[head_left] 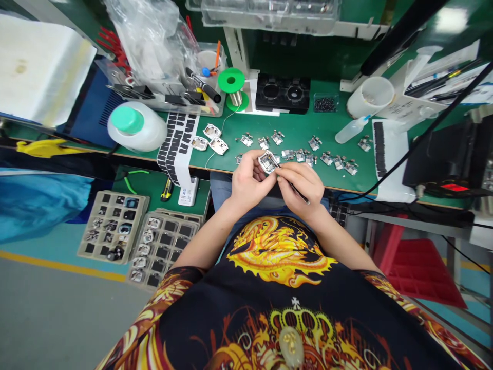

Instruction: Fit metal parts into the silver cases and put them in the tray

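Between the fingers of my left hand is a small white casing with electronic parts inside, held at the bench's front edge. My right hand grips a thin dark tool, likely tweezers, whose tip touches the casing's right side. Behind my hands, several small metal-and-board assemblies lie scattered on the green bench mat. Several similar white casings sit to the left, beside a sheet of black stickers.
A solder wire spool, a white bottle with a green cap and a small squeeze bottle stand on the bench. Compartment trays are at lower left. A black cable crosses the right side, near a red stool.
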The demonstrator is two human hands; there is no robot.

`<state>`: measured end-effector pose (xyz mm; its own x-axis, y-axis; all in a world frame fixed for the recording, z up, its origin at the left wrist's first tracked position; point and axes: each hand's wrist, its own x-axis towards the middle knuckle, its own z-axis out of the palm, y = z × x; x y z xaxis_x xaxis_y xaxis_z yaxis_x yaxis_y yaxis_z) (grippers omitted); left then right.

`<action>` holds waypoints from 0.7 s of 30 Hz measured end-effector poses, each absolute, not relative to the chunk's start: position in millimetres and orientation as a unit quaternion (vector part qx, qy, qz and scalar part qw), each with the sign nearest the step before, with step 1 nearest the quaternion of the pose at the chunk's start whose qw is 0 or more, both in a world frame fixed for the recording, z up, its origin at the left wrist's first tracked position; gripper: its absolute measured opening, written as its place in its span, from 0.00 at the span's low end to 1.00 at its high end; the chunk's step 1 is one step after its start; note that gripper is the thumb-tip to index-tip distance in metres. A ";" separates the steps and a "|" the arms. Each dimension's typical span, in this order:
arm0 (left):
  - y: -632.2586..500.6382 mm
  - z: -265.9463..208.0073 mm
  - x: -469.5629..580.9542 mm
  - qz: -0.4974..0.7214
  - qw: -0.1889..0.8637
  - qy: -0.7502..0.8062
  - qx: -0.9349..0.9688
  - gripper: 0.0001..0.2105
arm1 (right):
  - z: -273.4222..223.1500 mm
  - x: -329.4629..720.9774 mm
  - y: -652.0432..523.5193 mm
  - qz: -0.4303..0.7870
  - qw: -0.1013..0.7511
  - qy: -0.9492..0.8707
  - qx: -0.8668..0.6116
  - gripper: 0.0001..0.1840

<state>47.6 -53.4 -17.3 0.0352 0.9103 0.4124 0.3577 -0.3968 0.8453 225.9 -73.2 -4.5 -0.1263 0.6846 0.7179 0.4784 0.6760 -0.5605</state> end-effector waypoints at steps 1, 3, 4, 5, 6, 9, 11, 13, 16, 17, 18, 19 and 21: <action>-53.3 -17.3 47.6 0.508 0.280 0.474 0.663 0.23 | -4.4 226.1 -72.9 0.094 0.533 -0.745 -0.390 0.17; -53.2 -17.1 47.5 0.516 0.298 0.465 0.655 0.23 | -4.0 226.6 -72.2 0.091 0.536 -0.745 -0.386 0.16; -53.1 -17.0 47.5 0.519 0.308 0.459 0.652 0.23 | -3.7 226.7 -71.9 0.090 0.538 -0.745 -0.384 0.16; -53.0 -16.7 47.6 0.521 0.319 0.452 0.650 0.23 | -3.2 226.6 -71.7 0.089 0.542 -0.744 -0.381 0.16; -52.8 -16.5 47.7 0.523 0.329 0.447 0.647 0.23 | -2.8 226.3 -71.6 0.089 0.546 -0.741 -0.381 0.16; -51.6 -15.8 49.1 0.529 0.359 0.437 0.633 0.23 | -2.1 224.2 -72.3 0.091 0.563 -0.724 -0.389 0.15; -50.9 -15.7 50.9 0.539 0.376 0.432 0.617 0.23 | -3.3 222.7 -73.4 0.095 0.572 -0.710 -0.399 0.14; -51.1 -15.9 53.1 0.548 0.385 0.430 0.606 0.22 | -5.7 221.8 -74.5 0.098 0.575 -0.704 -0.406 0.14; -54.3 -17.3 56.5 0.540 0.368 0.444 0.613 0.22 | -9.2 222.2 -74.5 0.079 0.557 -0.722 -0.403 0.16; -55.8 -18.0 57.6 0.534 0.359 0.449 0.619 0.22 | -9.5 222.6 -74.1 0.070 0.552 -0.727 -0.401 0.16; -57.3 -18.7 58.5 0.529 0.353 0.452 0.626 0.22 | -9.0 223.2 -73.7 0.064 0.552 -0.727 -0.403 0.17; -58.6 -19.4 59.1 0.525 0.349 0.453 0.630 0.22 | -7.9 223.8 -73.3 0.062 0.557 -0.722 -0.406 0.17; -59.6 -20.2 59.1 0.521 0.351 0.453 0.633 0.22 | -3.5 225.2 -73.1 0.071 0.572 -0.706 -0.411 0.16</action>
